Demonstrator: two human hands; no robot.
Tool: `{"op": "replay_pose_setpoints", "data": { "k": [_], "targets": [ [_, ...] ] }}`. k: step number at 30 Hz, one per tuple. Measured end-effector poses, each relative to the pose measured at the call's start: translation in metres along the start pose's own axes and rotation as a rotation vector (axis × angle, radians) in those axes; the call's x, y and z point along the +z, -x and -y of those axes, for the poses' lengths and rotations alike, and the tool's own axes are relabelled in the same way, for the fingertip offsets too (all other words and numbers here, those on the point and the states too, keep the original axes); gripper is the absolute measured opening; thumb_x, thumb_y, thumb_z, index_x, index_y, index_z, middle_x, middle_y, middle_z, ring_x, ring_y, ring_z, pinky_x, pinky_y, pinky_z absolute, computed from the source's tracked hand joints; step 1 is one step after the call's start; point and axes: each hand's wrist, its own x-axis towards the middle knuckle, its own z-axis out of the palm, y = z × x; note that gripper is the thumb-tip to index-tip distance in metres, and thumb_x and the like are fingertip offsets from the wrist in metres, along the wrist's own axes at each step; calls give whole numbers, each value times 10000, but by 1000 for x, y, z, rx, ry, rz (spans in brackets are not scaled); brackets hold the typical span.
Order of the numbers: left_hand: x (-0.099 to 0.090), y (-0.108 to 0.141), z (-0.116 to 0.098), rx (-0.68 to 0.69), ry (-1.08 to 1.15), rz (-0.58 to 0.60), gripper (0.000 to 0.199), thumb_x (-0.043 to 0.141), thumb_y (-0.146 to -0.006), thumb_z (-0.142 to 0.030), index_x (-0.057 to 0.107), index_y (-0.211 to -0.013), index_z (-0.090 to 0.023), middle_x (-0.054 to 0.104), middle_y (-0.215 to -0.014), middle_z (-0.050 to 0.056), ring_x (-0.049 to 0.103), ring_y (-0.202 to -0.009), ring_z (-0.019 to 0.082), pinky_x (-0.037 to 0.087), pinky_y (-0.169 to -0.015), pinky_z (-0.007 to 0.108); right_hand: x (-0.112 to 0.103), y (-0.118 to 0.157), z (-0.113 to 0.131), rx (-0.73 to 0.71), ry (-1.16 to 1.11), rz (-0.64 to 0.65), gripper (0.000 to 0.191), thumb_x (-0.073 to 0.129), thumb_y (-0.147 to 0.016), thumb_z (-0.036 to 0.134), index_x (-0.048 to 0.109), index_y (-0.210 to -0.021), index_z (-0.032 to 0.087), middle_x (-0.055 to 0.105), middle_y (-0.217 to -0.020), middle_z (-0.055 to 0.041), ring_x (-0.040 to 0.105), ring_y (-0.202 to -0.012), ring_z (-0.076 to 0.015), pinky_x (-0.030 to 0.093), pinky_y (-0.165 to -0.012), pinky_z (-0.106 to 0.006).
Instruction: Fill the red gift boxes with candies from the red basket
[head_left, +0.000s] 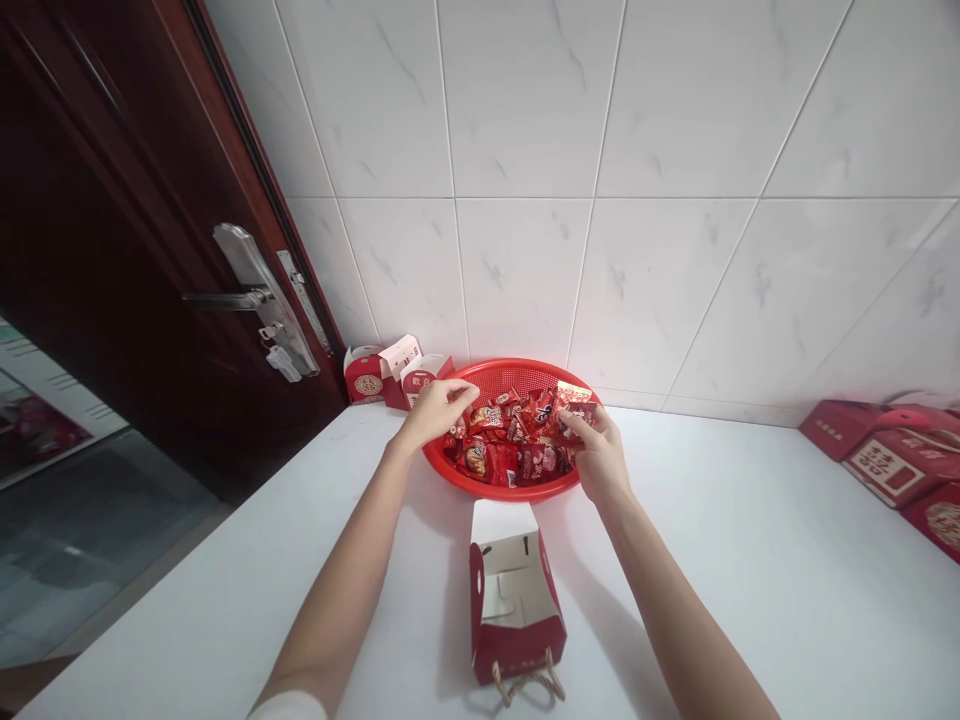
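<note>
A red oval basket (510,492) stands near the wall and holds several red-wrapped snack packets (487,458). My left hand (444,408) is over the basket's left edge, its thumb and fingertips pressed together; whatever may be between them is too small to make out. Over the basket's right side, my right hand (596,450) grips a dark red packet (577,420) between thumb and fingers. In front of the basket is an open red box (519,640) with a white inside and a twisted rope handle. No items show inside it.
Several small red and white boxes (366,375) stand at the wall by the basket's left. More red gift boxes (889,465) sit at the table's far right. A dark door (135,200) with keys hanging from its lock is at left.
</note>
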Motion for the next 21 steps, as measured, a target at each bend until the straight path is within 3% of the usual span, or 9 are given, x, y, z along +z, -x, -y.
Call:
{"op": "replay_pose_setpoints", "data": {
  "k": [3,6,10,13,18,21],
  "targets": [
    [-2,-4,-1,20,-296,215,400,574,-847,-530,766,-984,-206,774,-875,70,709,-805,253,514,-731,297,1,1,-1,-22,44,15,387,876,-586,356,659,-877,221,714,-820,-1,661,-756,-210,568,-650,-343],
    [4,-6,-9,-27,-522,500,578,542,-829,-667,728,-1167,-236,763,-1099,93,676,-1053,302,495,-848,312,2,2,-2,-53,103,22,383,852,-618,368,652,-910,223,735,-864,-12,679,-786,-224,569,-673,-348],
    [17,-8,-13,-46,-653,740,617,561,-812,-687,710,-1216,-245,718,-1234,106,637,-1150,318,468,-930,328,0,1,-3,-111,180,25,379,837,-646,375,627,-923,226,724,-869,-12,665,-817,-224,567,-701,-353],
    [24,-10,-10,-7,-601,709,509,677,-775,-560,730,-1184,-261,723,-1219,79,633,-1145,307,471,-908,312,-3,-1,-2,-135,225,34,386,835,-653,389,611,-925,231,712,-870,-13,657,-843,-232,568,-733,-374],
    [25,-16,-6,92,-403,478,374,795,-674,-403,789,-1024,-273,751,-1066,30,666,-1010,272,489,-828,289,-5,-3,-1,-158,273,61,383,821,-665,404,609,-935,233,714,-920,-29,660,-895,-255,575,-722,-384],
    [25,-23,-3,157,-272,332,334,789,-682,-353,795,-998,-244,750,-1059,44,666,-1004,270,497,-869,308,-5,-4,1,-150,290,66,372,809,-668,406,612,-933,235,715,-919,-33,666,-886,-261,578,-688,-379]
  ]
}}
